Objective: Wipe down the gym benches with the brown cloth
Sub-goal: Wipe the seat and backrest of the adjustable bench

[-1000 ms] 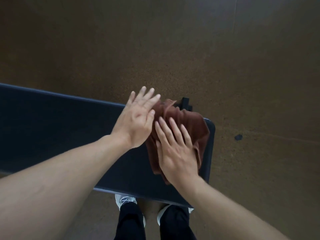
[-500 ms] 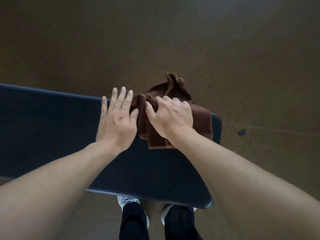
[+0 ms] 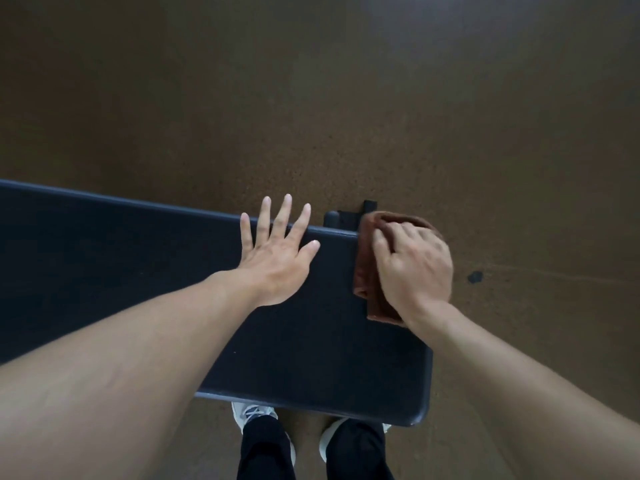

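Note:
A dark padded gym bench (image 3: 104, 258) runs from the left edge to just right of centre. The brown cloth (image 3: 367, 271), folded into a thick pad, lies at the bench's far right corner. My right hand (image 3: 414, 268) presses down on it with curled fingers, covering most of it. My left hand (image 3: 277, 252) lies flat on the bench near its far edge, fingers spread, holding nothing, a short gap left of the cloth.
Brown speckled floor (image 3: 346, 98) surrounds the bench. A black bench foot (image 3: 343, 218) sticks out behind the far right corner. A dark spot (image 3: 475, 276) marks the floor to the right. My legs in black trousers and white shoes (image 3: 252, 415) stand below the near edge.
The cloth went from a loose crumpled heap to a folded pad at the bench's right end. My right hand moved right with it. My left hand came off the cloth and spread flat.

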